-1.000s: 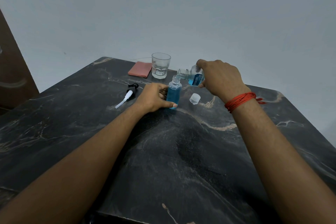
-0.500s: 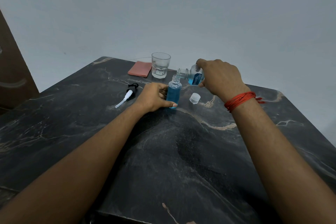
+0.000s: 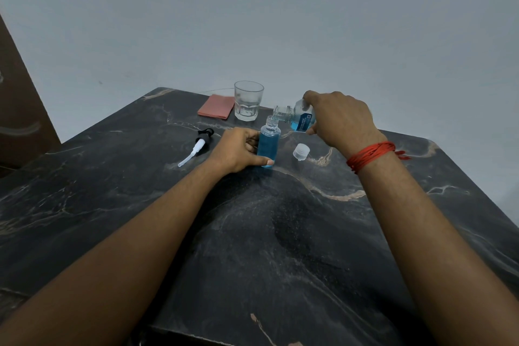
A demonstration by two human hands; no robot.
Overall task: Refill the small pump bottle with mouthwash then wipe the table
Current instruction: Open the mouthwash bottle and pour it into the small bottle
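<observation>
The small clear pump bottle point(image 3: 269, 141) stands upright on the dark marble table point(image 3: 252, 233), filled with blue liquid up to near its shoulder, its neck open. My left hand point(image 3: 238, 150) grips it from the left side. My right hand point(image 3: 339, 119) holds the mouthwash bottle point(image 3: 296, 118) tipped almost level, its mouth just over the small bottle's neck, with blue liquid in its lower part. The black-and-white pump head point(image 3: 199, 144) lies on the table to the left. A pink cloth point(image 3: 215, 106) lies folded at the far edge.
An empty drinking glass point(image 3: 248, 100) stands beside the cloth at the back. A white cap point(image 3: 301, 152) rests on the table right of the small bottle. A grey wall rises behind the table, and a brown panel stands at far left.
</observation>
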